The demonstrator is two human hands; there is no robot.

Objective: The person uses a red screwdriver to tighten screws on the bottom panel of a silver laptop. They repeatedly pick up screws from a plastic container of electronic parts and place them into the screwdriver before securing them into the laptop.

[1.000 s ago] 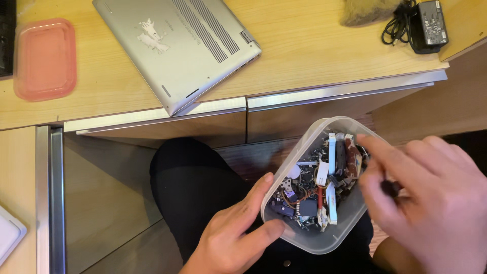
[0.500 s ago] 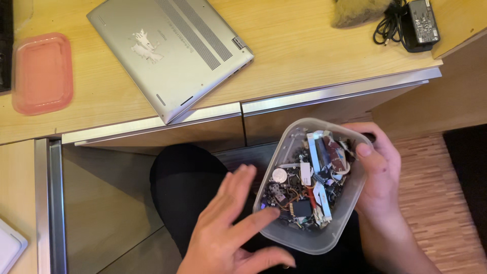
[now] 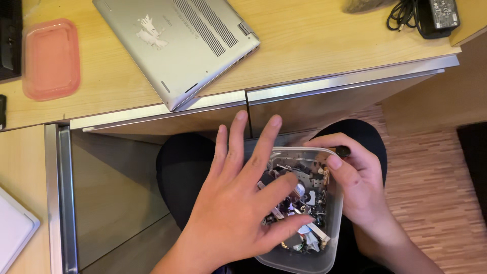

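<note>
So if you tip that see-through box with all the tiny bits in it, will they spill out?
Probably yes. The clear plastic box has no lid on, and the small parts lie loose in a heap, so they would likely slide and scatter. Its walls look thin and may flex when squeezed. The right hand grips its rim while the left hand spreads over the top.

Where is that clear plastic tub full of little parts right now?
In the head view, the clear tub sits low and right of centre, on the person's lap below the desk edge, between the spread left hand and the right hand holding its side.
</note>
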